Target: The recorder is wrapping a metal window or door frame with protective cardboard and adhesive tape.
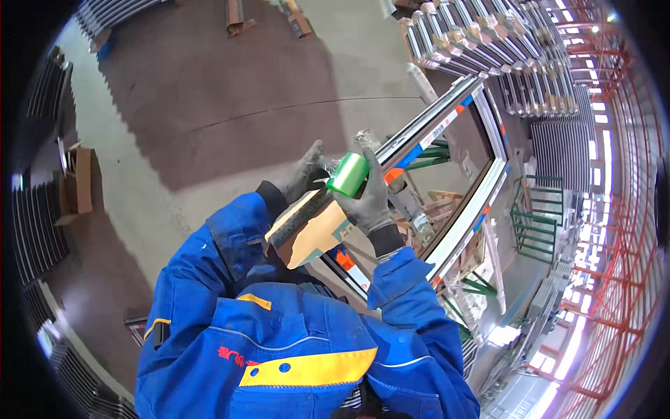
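Note:
My right hand, in a grey glove, is wrapped around a shiny green roll of tape. Just left of the roll is my gloved left hand, its fingers bent toward the roll's left end. Crinkled clear film shows there, but what the fingers pinch is hidden. Below both hands a piece of cardboard with a dark strip and green tape patches lies against the near end of the frame. The large rectangular window or door frame, with blue, orange and white protective strips, slants away to the right.
Wrapped frame profiles are stacked at the far right. Green metal racks stand on the right. Wood and packing scraps show through the frame's opening. A torn cardboard box and stacked panels line the left side.

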Demonstrator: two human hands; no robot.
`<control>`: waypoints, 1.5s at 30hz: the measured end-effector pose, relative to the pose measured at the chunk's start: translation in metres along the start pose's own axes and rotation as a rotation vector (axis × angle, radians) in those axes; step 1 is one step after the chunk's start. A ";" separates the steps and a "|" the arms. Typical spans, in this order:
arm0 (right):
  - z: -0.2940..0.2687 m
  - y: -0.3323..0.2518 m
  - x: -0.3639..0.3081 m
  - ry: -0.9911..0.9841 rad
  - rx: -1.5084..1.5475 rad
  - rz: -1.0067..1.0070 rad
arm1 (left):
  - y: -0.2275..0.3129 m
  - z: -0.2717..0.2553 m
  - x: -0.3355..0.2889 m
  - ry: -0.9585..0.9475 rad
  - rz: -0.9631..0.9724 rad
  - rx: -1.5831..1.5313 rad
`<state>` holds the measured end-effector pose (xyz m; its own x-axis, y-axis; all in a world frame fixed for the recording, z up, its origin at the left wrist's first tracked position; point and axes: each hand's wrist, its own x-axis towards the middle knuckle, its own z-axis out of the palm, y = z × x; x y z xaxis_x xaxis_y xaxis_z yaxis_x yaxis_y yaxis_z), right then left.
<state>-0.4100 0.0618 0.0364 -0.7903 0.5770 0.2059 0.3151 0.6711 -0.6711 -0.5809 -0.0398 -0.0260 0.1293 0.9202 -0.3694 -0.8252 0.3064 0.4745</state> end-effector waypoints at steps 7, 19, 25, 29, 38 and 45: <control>0.004 0.008 -0.003 -0.044 -0.034 0.031 | -0.008 -0.031 0.017 0.041 0.112 0.289; 0.008 0.003 -0.005 -0.045 -0.155 -0.072 | -0.022 -0.067 0.042 0.161 0.111 0.334; 0.013 0.004 -0.007 -0.034 -0.187 -0.119 | -0.042 -0.112 0.082 0.319 0.119 0.488; 0.017 0.007 -0.010 -0.029 -0.254 -0.145 | -0.057 -0.119 0.113 0.220 0.133 0.583; 0.028 -0.004 0.004 -0.120 -0.248 -0.115 | -0.138 -0.164 0.155 -0.194 0.020 0.268; -0.001 0.002 -0.003 -0.152 -0.185 -0.060 | -0.135 -0.110 0.111 -0.003 -0.016 0.177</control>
<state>-0.4065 0.0617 0.0349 -0.8759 0.4666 0.1226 0.3453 0.7838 -0.5162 -0.5155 -0.0057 -0.2195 0.1433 0.9157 -0.3754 -0.7133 0.3585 0.6022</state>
